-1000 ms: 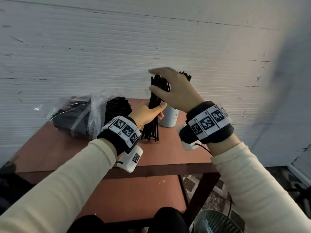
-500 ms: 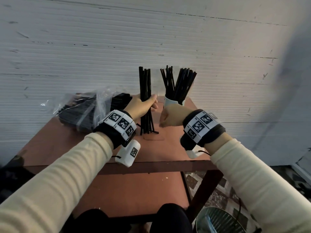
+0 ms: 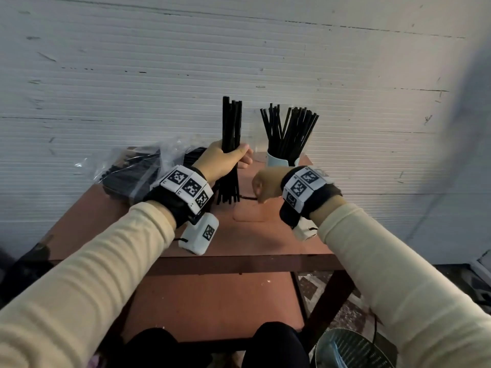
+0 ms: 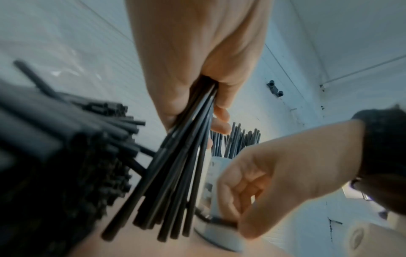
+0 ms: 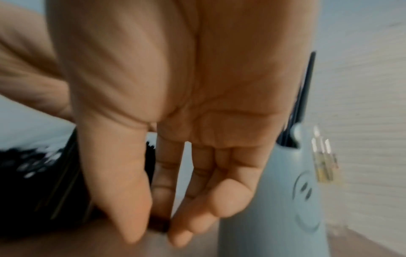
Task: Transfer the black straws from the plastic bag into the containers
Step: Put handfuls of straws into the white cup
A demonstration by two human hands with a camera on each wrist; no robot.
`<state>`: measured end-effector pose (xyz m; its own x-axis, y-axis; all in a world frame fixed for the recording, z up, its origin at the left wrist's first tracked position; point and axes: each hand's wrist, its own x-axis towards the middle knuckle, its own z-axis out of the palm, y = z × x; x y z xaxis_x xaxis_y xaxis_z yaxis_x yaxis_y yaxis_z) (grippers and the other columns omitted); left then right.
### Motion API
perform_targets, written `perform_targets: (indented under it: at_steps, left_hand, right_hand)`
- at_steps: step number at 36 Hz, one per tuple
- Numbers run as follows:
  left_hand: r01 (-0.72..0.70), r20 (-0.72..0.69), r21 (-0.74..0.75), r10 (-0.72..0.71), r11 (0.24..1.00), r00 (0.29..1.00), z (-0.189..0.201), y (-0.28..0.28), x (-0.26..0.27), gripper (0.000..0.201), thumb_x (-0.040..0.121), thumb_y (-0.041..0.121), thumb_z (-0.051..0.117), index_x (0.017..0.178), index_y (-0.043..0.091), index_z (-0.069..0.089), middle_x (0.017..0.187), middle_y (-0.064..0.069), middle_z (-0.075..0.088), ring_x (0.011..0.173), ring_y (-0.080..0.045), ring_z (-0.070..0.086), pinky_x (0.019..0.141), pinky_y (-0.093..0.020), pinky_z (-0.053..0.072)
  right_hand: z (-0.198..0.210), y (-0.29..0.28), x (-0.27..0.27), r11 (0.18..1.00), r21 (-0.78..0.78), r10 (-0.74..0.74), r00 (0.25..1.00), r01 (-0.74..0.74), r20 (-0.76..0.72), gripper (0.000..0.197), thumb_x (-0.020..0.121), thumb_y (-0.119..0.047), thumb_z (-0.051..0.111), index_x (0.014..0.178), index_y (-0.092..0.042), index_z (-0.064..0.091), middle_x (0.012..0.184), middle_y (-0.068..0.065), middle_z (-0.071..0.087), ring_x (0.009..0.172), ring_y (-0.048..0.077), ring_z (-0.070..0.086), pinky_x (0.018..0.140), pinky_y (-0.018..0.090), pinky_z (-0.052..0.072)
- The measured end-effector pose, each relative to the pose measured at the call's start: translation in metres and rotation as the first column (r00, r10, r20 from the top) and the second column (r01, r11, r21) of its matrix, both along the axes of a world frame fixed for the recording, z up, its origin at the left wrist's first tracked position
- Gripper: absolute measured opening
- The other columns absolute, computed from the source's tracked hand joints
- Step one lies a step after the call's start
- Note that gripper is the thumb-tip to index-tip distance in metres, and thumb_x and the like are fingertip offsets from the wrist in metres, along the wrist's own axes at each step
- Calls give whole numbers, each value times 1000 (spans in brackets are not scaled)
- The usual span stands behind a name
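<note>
Your left hand [image 3: 224,160] clenches a bundle of thin black plastic straws [image 3: 230,144]; your right hand [image 3: 265,185] pinches one fallen black straw [image 4: 216,221] off the reddish-brown desk [image 3: 106,221]; next, drop both into the pale blue cup [image 3: 277,161].

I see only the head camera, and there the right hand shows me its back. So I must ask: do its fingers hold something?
Observer: Yes. In the left wrist view the right hand pinches a single straw between thumb and fingertip. The straw lies flat on the table.
Operator: Is there any mark on the container where the hand covers it?
Observer: The right wrist view shows a smiley face pressed into the side of the container.
Operator: And the left hand, seen from below?
Observer: In the left wrist view the left hand grips the bundle, and the straws' lower ends fan apart.
</note>
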<state>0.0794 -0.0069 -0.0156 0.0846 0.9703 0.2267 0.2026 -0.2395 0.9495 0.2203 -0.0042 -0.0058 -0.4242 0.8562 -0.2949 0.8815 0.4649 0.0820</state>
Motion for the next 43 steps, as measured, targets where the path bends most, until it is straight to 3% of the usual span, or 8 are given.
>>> perform_targets:
  at_steps: [6,15,19,22,25,29,37,43]
  left_hand:
    - [42,-178,64,-30,997,984,24,1,-10,18,100,30,54,100,22,70,93,6,74,85,-5,70,85,-18,51]
    - [148,-241,64,-128,987,962,22,-7,7,22,99,29,56,102,12,70,87,5,73,86,-13,71,98,-33,51]
    - [111,-161,-55,-118,992,980,3,-7,15,30,94,26,65,91,-3,70,66,6,67,89,-24,69,104,-38,45]
    - [107,-112,-199,-131,974,985,-10,-7,20,23,92,27,67,78,8,65,69,1,65,90,-19,66,99,-30,39]
    - [96,-133,-325,-146,941,980,-19,-2,19,27,84,37,75,78,11,70,83,-4,71,99,-19,66,106,-34,40]
    - [38,-207,-456,-147,889,967,-17,-8,21,41,83,47,73,92,7,74,110,-11,71,111,-19,62,77,-26,36]
    - [194,-19,-206,-202,959,979,-10,-12,25,34,92,39,63,84,7,61,65,2,58,76,-15,67,105,-48,46]
    - [472,-246,-138,-492,871,835,17,-40,30,26,95,23,63,72,11,61,71,-8,61,80,-26,70,94,-45,54]
  right_hand:
    - [41,3,30,980,176,-13,913,93,-409,6,91,-15,57,87,-18,60,85,-7,56,87,16,55,69,24,39]
    - [80,-8,29,905,392,246,551,163,-797,17,91,-1,45,103,-8,53,89,5,65,74,10,58,67,14,43]
    - [78,-19,19,977,206,163,434,55,-886,50,89,6,37,131,-19,47,119,3,62,102,15,63,86,24,52]
    - [71,-27,14,991,136,130,439,-18,-889,60,88,4,41,142,-24,39,126,-4,55,87,10,59,68,10,46]
    - [59,-28,11,971,236,223,528,-43,-819,51,90,-4,46,138,-21,47,126,-5,48,103,3,49,81,2,37]
    - [45,-21,8,882,471,388,556,7,-735,27,95,-18,54,120,-11,63,114,-6,46,101,3,46,85,5,30]
    - [48,-34,21,858,499,395,465,122,-792,82,84,-39,72,149,-18,26,139,2,32,119,9,40,95,6,36]
    - [44,-43,38,970,236,177,473,67,-863,58,72,-39,83,120,-20,56,108,-9,49,101,4,49,83,14,40]
